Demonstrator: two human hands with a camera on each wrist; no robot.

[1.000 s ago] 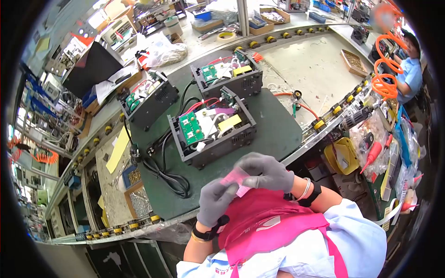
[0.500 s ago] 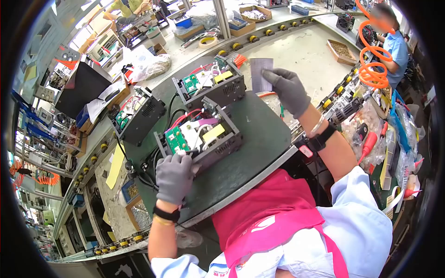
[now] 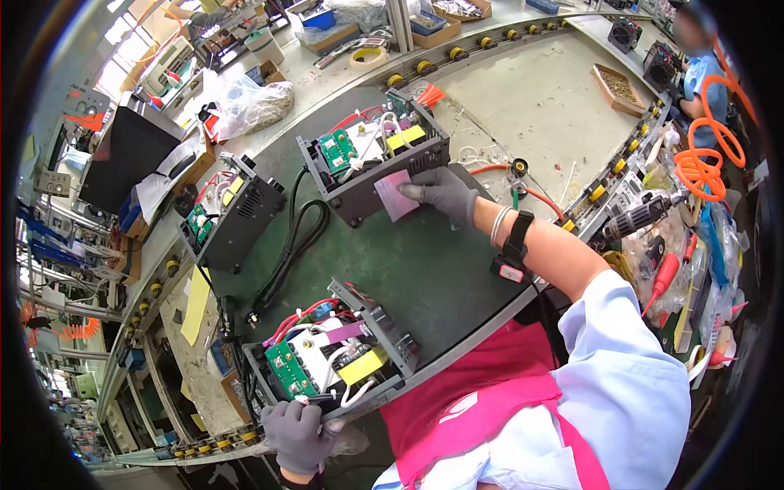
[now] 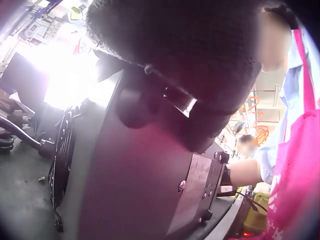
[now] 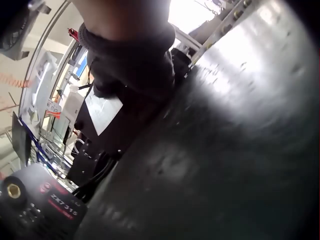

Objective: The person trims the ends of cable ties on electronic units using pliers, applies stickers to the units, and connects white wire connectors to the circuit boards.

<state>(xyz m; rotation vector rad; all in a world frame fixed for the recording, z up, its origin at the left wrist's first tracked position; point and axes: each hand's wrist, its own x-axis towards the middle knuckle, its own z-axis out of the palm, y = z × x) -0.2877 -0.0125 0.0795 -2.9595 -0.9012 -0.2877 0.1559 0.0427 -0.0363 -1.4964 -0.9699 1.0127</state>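
Observation:
Several open-topped black machine cases with green circuit boards stand on a dark green mat (image 3: 367, 245). At the mat's front edge, my gloved left hand (image 3: 298, 437) grips the upper edge of the near case (image 3: 327, 351). A pale label with a screw beside it lies on the near case's panel (image 4: 135, 170) in the left wrist view. My gloved right hand (image 3: 445, 194) pinches a thin pinkish sheet (image 3: 394, 196) by its right edge. That sheet (image 5: 103, 112) lies over the dark side of the far case (image 3: 376, 155), which my right fingers partly hide in the right wrist view.
A third case (image 3: 233, 212) stands at the left. A black power cable (image 3: 286, 253) curves across the mat. Rollers (image 3: 482, 41) edge the line. At the right are a power driver (image 3: 637, 216), bagged parts and an orange coiled hose (image 3: 706, 147).
The near case has been drawn toward my body by my left hand. My right hand has brought the sheet from both hands, then out at the right, over to the far case's side.

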